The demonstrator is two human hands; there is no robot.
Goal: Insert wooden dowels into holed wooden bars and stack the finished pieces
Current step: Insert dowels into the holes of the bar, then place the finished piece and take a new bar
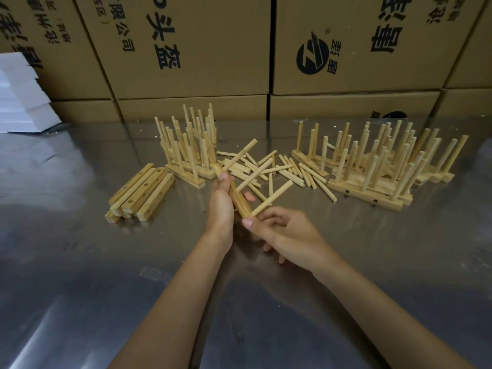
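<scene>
Far left on the steel table (80, 249): blank bars (141, 194) piled flat, holes empty, still to do. Just beyond them, a first finished stack (187, 147), dowels upright. Centre: left hand (222, 206) wraps the bar in work (239, 201); three dowels (255, 173) already stand in it (nearest one looks barely seated). Right hand (282, 233) pinches that dowel's base at the bar's near end, fingers curled. Behind: loose dowels (290, 169) scattered, plenty left. Right: larger finished stack (380, 166). Judged roughly past halfway.
</scene>
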